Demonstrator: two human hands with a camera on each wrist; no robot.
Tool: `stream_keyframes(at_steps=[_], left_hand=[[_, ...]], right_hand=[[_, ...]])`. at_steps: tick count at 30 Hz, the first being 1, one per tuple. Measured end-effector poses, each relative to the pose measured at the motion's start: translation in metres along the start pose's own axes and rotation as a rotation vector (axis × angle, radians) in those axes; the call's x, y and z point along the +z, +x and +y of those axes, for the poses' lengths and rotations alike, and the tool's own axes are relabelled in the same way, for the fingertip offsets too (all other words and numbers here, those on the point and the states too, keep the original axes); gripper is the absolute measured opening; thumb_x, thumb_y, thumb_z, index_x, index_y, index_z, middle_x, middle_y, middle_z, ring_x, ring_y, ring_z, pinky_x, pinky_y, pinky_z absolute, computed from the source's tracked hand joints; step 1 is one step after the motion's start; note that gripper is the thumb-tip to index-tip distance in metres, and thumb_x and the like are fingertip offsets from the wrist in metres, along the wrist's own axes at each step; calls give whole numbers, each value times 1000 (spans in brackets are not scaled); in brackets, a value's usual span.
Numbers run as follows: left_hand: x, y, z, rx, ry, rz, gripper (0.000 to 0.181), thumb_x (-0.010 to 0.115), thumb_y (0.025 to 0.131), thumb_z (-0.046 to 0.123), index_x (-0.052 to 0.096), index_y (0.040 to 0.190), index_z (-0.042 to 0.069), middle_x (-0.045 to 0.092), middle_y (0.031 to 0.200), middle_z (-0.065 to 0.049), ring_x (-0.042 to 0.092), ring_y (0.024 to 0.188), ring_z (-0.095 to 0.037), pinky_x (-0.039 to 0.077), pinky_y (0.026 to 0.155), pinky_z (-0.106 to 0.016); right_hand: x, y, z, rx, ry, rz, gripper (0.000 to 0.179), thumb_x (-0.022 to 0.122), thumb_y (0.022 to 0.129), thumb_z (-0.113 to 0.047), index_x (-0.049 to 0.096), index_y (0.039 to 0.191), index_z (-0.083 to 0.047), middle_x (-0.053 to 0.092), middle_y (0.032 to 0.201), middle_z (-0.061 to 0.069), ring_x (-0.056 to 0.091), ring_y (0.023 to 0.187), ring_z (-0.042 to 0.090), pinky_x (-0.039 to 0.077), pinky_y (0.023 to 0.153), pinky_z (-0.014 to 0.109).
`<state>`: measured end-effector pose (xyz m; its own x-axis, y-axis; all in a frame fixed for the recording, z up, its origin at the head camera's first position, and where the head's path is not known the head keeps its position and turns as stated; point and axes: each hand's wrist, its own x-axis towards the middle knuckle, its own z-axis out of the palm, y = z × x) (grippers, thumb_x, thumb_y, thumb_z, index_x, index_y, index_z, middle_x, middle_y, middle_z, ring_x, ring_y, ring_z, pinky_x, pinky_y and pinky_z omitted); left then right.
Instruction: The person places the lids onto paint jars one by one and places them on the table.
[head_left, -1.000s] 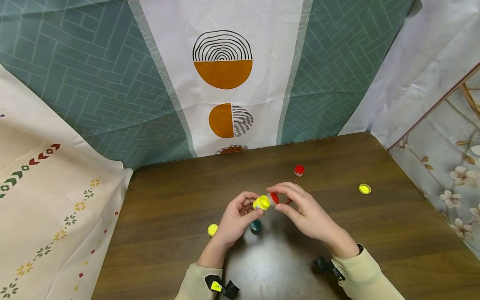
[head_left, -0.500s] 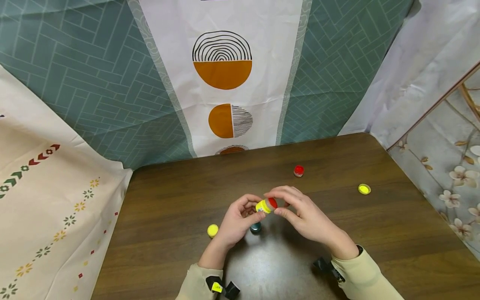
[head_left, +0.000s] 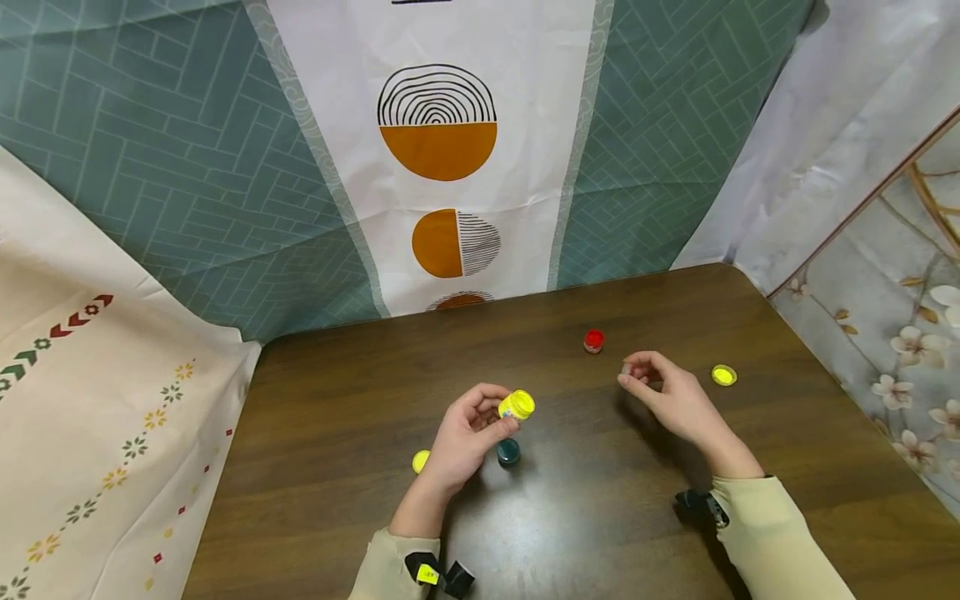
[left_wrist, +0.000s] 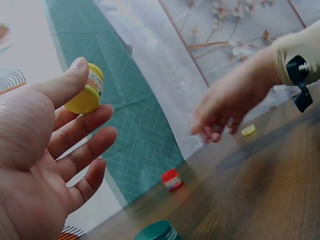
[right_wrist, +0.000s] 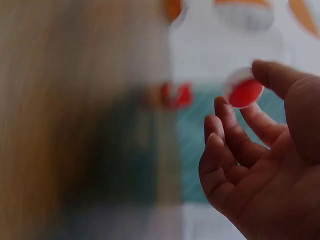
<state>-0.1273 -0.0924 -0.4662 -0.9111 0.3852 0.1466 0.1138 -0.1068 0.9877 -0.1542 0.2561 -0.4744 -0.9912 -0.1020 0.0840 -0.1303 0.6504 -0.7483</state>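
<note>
My left hand [head_left: 467,437] holds a small yellow paint jar [head_left: 517,405] up between thumb and fingers, its mouth uncovered and tilted. In the left wrist view the thumb presses the jar [left_wrist: 90,92] from above. Off to the right, my right hand [head_left: 669,396] pinches a round clear lid with red on it [right_wrist: 245,91] between thumb and fingertips. Only a sliver of that lid [head_left: 626,369] shows in the head view. A red paint jar [head_left: 593,341] stands behind and left of the right hand. Below the yellow jar sits a dark teal jar [head_left: 508,452].
To the right of the right hand lies a yellow lid [head_left: 723,375] on the brown wooden table [head_left: 337,400]. Another round yellow item [head_left: 420,461] is partly covered by the left wrist. Patterned cloths [head_left: 300,167] hang behind the table and at both sides.
The red lid was against the yellow jar's mouth half a second ago. My right hand has carried it off to the right, while the left hand has stayed almost still with the jar.
</note>
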Motion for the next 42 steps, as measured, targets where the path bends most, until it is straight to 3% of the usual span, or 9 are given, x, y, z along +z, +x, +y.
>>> stream_keyframes(at_steps=[6, 13, 23, 27, 31, 34, 37, 40, 42], left_hand=[[-1, 0, -3, 2, 6, -3, 33, 75, 99, 3, 63, 129, -3, 75, 116, -15, 65, 98, -21, 57, 86, -28], [-2, 0, -1, -3, -8, -4, 33, 75, 99, 4, 62, 129, -3, 74, 118, -17, 65, 98, -21, 56, 87, -28], [-4, 0, 0, -13, -9, -2, 35, 75, 99, 4, 61, 129, -5, 73, 119, -21, 65, 99, -20, 56, 88, -28], [-3, 1, -1, -11, -15, -4, 35, 76, 99, 4, 61, 129, -5, 73, 118, -19, 65, 99, -20, 57, 88, -28], [-2, 1, 1, -15, -14, 1, 34, 75, 99, 4, 61, 129, -4, 75, 117, -14, 65, 100, -21, 57, 89, -29], [-1, 1, 2, -19, -13, 3, 34, 75, 99, 4, 62, 130, -3, 75, 117, -14, 66, 100, -21, 57, 88, -29], [0, 0, 3, -16, -15, -4, 35, 76, 99, 6, 62, 130, -2, 75, 117, -13, 66, 99, -21, 57, 87, -29], [1, 0, 3, 1, -20, -15, 36, 77, 99, 8, 62, 130, -3, 75, 115, -10, 67, 98, -19, 56, 86, -28], [3, -1, 2, 14, -27, -25, 36, 77, 99, 8, 62, 130, -3, 75, 113, -6, 67, 97, -17, 56, 86, -27]], right_hand=[[-11, -1, 42, 95, -99, 5, 32, 81, 98, -30, 63, 112, -6, 73, 108, 11, 66, 98, 28, 51, 86, 42], [-13, -1, 51, 79, -170, 19, 26, 85, 94, -21, 64, 102, -9, 76, 111, 17, 68, 99, 35, 52, 88, 54], [-16, 1, 47, 79, -206, -24, 34, 86, 93, -22, 66, 115, -5, 73, 115, 21, 67, 106, 41, 51, 92, 62], [-33, 1, 53, 82, -235, 4, 52, 83, 96, -29, 62, 131, 2, 68, 126, 28, 62, 116, 48, 47, 97, 66], [-65, 3, 67, 173, -348, 19, 69, 77, 99, -28, 46, 152, 4, 44, 146, 44, 40, 129, 69, 38, 97, 79], [-80, 5, 77, 235, -428, -80, 66, 71, 102, -22, 41, 155, 3, 31, 146, 51, 30, 127, 78, 35, 94, 84], [-81, 5, 84, 219, -461, -131, 50, 66, 105, -16, 51, 148, 4, 40, 136, 51, 42, 119, 73, 41, 90, 80], [-73, 5, 75, 176, -446, -81, 40, 62, 108, -15, 55, 140, 8, 52, 125, 44, 53, 111, 63, 46, 88, 74], [-64, 5, 57, 128, -367, -40, 40, 57, 112, -22, 57, 139, 7, 59, 124, 39, 57, 112, 56, 47, 90, 70]])
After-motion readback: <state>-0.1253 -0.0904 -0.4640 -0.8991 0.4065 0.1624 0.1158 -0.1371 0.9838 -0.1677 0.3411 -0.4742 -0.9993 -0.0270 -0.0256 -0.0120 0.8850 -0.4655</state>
